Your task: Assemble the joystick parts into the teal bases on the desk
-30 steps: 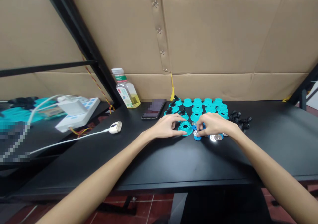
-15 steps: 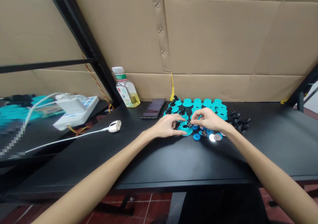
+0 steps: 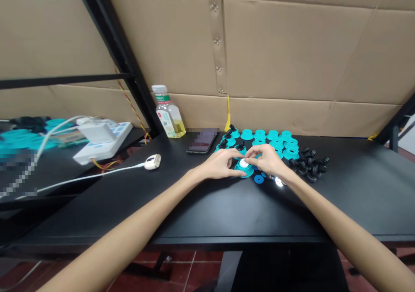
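Left hand (image 3: 222, 164) fingers clamped the rim of a teal ring (image 3: 240, 172) lying on the bench (image 3: 207, 205); right hand (image 3: 267, 160) fingers pinched a silver disc (image 3: 243, 163) at its centre. Both pieces looked light, stiff and slippery, best held by edges.

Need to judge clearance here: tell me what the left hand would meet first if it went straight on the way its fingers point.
The left hand points right; first comes the teal flanged part at its fingertips, then probably the right hand just beyond.
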The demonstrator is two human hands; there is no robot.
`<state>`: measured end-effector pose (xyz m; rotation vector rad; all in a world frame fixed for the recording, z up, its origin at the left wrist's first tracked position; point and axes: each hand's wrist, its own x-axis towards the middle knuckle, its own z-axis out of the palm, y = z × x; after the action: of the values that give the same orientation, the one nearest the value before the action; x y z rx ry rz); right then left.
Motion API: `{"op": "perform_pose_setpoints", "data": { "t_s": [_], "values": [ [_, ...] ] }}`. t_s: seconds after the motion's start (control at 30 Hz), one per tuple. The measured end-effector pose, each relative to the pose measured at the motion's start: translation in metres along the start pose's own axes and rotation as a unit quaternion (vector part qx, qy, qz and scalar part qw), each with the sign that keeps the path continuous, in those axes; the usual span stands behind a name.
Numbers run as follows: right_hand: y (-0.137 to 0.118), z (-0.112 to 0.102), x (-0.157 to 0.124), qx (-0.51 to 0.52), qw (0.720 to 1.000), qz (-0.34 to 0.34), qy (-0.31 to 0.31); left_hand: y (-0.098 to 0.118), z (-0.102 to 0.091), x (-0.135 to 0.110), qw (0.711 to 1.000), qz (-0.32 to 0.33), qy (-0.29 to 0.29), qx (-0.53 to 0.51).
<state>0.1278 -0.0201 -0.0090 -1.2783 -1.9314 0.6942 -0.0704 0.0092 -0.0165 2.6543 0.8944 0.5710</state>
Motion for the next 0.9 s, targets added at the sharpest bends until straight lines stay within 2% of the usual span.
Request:
{"op": "perform_pose_setpoints", "data": {
  "t_s": [0.23,0.37,0.5,0.63,0.77,0.9],
  "values": [
    [-0.011,0.000,-0.005,-0.090,0.996,0.012,0.000,-0.002,0.000,0.000,1.000,0.003,0.003,0.004],
    [-0.014,0.001,-0.008,-0.171,0.985,-0.012,0.013,-0.001,0.000,0.000,1.000,0.002,-0.001,0.003],
    [-0.014,0.003,-0.011,-0.277,0.960,-0.049,0.014,0.002,-0.001,0.001,1.000,-0.007,-0.006,0.000],
    [-0.020,0.001,-0.014,-0.376,0.922,-0.087,-0.031,0.004,-0.002,0.001,1.000,-0.006,-0.005,0.004],
    [-0.028,-0.003,-0.018,-0.428,0.890,-0.130,-0.085,0.002,-0.002,0.000,1.000,-0.002,-0.007,0.005],
    [-0.033,-0.005,-0.024,-0.458,0.869,-0.161,-0.097,-0.001,-0.001,0.000,1.000,0.008,-0.006,0.015]
  ]
}}
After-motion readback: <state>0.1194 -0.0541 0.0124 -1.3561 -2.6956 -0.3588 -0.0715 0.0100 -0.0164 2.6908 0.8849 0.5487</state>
